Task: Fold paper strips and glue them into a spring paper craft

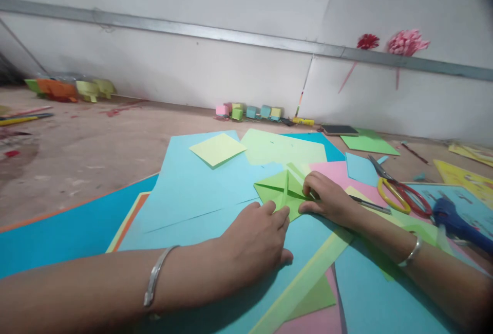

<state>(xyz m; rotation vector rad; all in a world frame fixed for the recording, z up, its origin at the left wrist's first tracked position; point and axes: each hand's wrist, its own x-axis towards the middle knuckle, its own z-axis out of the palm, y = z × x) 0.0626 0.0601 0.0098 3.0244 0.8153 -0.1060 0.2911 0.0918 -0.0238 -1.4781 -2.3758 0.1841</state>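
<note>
A square of green origami paper [275, 186], with flaps folded in toward its middle, lies on light blue sheets in front of me. My left hand [256, 236] rests on its near edge, fingertips pressing down and thumb stretched out apart on the blue sheet [204, 190]. At the paper's right corner, my right hand [327, 198] pinches the edge between thumb and bent fingers. A pen [372, 204] lies just beyond my right wrist.
Scissors [402, 192] with yellow and red handles and a blue glue gun [460, 223] lie at the right. A pale yellow square [217, 150] sits on the blue sheets. Small folded paper blocks [252, 112] stand along the wall, near a dark phone-like slab [339, 130].
</note>
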